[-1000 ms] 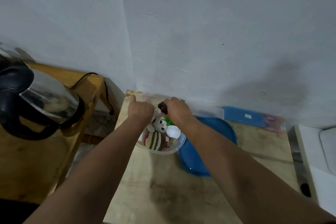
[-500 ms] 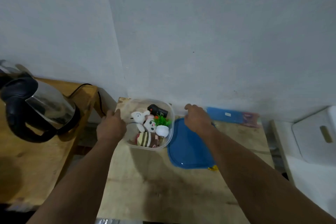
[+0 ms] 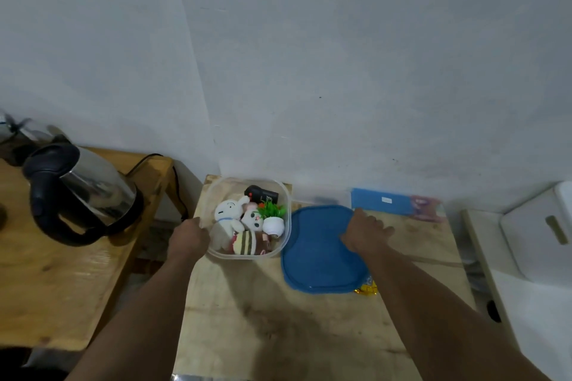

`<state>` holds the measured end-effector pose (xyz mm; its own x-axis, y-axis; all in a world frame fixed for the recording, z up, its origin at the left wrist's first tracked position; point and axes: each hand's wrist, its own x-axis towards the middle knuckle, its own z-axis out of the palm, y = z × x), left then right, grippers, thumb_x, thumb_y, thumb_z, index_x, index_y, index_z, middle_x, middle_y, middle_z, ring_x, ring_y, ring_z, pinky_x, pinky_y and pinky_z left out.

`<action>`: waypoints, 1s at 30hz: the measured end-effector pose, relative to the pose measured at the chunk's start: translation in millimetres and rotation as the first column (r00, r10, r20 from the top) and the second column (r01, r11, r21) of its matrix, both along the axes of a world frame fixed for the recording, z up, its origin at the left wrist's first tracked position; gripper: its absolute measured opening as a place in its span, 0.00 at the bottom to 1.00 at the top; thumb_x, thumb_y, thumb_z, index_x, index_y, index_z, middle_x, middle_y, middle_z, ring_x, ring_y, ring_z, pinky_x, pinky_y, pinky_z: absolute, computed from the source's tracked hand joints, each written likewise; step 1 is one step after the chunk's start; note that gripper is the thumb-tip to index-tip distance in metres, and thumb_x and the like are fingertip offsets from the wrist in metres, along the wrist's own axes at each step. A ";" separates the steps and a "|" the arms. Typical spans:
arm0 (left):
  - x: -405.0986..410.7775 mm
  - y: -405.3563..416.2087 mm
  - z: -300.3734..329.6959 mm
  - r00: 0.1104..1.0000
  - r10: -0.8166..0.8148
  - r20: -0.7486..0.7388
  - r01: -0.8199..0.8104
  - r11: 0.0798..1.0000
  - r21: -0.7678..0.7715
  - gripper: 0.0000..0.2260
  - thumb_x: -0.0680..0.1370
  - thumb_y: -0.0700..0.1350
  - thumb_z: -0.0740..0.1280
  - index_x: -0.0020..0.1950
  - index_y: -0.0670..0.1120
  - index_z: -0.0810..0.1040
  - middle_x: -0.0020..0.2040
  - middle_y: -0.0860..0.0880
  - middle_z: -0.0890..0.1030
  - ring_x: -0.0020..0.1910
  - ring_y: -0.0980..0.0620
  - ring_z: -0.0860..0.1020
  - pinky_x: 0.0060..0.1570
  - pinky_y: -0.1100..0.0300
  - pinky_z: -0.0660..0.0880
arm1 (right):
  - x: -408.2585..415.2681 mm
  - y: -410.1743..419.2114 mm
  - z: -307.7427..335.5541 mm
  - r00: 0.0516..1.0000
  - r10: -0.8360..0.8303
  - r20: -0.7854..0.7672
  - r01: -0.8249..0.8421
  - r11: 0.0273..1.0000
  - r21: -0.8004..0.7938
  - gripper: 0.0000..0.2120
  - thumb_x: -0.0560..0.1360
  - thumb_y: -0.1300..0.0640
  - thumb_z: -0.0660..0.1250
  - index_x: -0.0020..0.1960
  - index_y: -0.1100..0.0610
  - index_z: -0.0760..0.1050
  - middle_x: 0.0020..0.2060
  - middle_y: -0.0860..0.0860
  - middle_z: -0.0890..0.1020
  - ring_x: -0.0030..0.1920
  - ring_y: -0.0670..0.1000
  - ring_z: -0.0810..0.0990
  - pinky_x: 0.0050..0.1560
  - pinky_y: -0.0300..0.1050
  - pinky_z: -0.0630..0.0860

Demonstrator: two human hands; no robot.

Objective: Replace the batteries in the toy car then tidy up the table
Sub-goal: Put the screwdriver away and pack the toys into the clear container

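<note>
Closing the box looks like the step in hand: the clear square plastic container (image 3: 247, 219) sits at the far left corner of the pale wooden desk (image 3: 278, 334), packed with small plush toys, a little green plastic plant in a white pot (image 3: 273, 218) and, at the back, a black toy car (image 3: 261, 194) with a red spot.

The left hand (image 3: 188, 238) has its grip on the container's left rim, fingers curled at the wall; whether they pinch it or only brace it I cannot tell. The right hand (image 3: 365, 230) lies on the far right part of the flat blue plastic lid (image 3: 318, 252), fingers spread over its edge, not yet closed under it. The lid rests on the desk just left of and under that grip, its left edge touching or nearly touching the container.

To do this well, hook the right fingertips under the lid's rim, lift it level and carry it left over the opening. Keep the left hand steadying the container so it does not slide. Seat one corner first, then press round the rim; the plant leaves and the rabbit's ears stand high and may need tucking down.
</note>
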<state>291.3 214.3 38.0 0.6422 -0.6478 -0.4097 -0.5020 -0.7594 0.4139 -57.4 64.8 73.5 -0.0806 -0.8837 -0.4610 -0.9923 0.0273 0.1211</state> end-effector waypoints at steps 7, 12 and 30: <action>-1.0 -1.5 6.6 0.954 0.151 -0.258 -0.140 0.988 0.061 0.18 0.82 0.36 0.64 0.72 0.43 0.73 0.60 0.37 0.78 0.51 0.37 0.81 0.41 0.43 0.86 | 1.9 -25.3 33.2 0.854 -0.168 0.493 0.164 0.985 0.052 0.21 0.70 0.51 0.76 0.50 0.69 0.80 0.47 0.64 0.84 0.39 0.57 0.80 0.35 0.48 0.75; -4.7 2.1 5.8 0.944 0.209 -0.255 -0.212 0.977 0.015 0.25 0.81 0.36 0.63 0.79 0.46 0.69 0.67 0.37 0.77 0.52 0.36 0.81 0.41 0.43 0.86 | 46.6 -30.2 77.8 0.602 -0.235 0.763 0.188 0.971 0.150 0.11 0.73 0.59 0.75 0.39 0.61 0.74 0.34 0.59 0.75 0.29 0.53 0.75 0.25 0.39 0.69; -17.1 14.1 16.6 0.717 0.345 -0.606 -0.505 0.856 -0.111 0.20 0.86 0.40 0.58 0.79 0.45 0.69 0.71 0.36 0.74 0.58 0.37 0.79 0.37 0.52 0.79 | 184.4 69.2 55.7 0.594 0.663 0.457 -0.565 0.747 -0.350 0.13 0.76 0.46 0.69 0.54 0.53 0.80 0.46 0.50 0.77 0.50 0.54 0.75 0.49 0.52 0.73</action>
<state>274.2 228.3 54.5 0.5911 -0.4912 -0.6397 0.2226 -0.6630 0.7148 126.9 134.0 129.2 0.7157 -0.6905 -0.1050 -0.6739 -0.6432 -0.3635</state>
